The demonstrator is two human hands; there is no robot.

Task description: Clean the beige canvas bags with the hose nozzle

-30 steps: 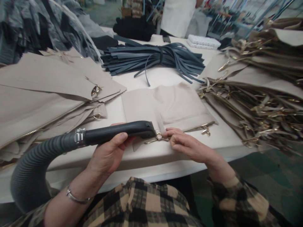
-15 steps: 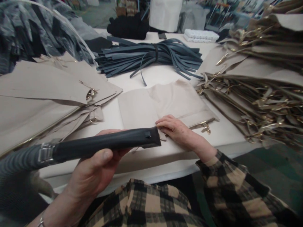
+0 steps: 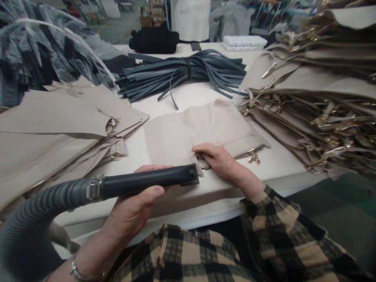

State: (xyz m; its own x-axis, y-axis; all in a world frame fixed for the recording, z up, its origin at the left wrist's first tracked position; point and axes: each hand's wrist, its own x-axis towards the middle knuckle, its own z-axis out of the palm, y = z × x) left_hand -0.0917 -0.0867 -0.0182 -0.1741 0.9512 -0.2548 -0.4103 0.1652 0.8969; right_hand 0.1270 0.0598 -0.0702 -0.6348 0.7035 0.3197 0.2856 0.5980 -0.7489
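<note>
My left hand [image 3: 138,203] is wrapped round a black vacuum nozzle [image 3: 149,180], its thumb along the near side. A grey ribbed hose [image 3: 58,197] joins the nozzle through a metal clamp. In front of me a flat beige fabric piece [image 3: 211,121] lies on the table, with a zip along its near edge and a gold zip pull [image 3: 253,157] at the right. My right hand [image 3: 219,160] pinches the near edge of this piece, fingers curled. The nozzle's end is close beside the edge by my right fingers; whether they touch I cannot tell.
Beige zipped pieces [image 3: 64,113] lie heaped at the left. A tall stack of beige pieces [image 3: 323,86] with gold hardware stands at the right. Behind lie a tied bundle of dark blue strips [image 3: 182,72], a black cloth bundle [image 3: 154,38] and a white patterned pack [image 3: 244,42].
The nozzle has moved slightly right and tilted, bringing more hose into view. My right hand stays at the fabric edge, where a small end of the zip now shows.
</note>
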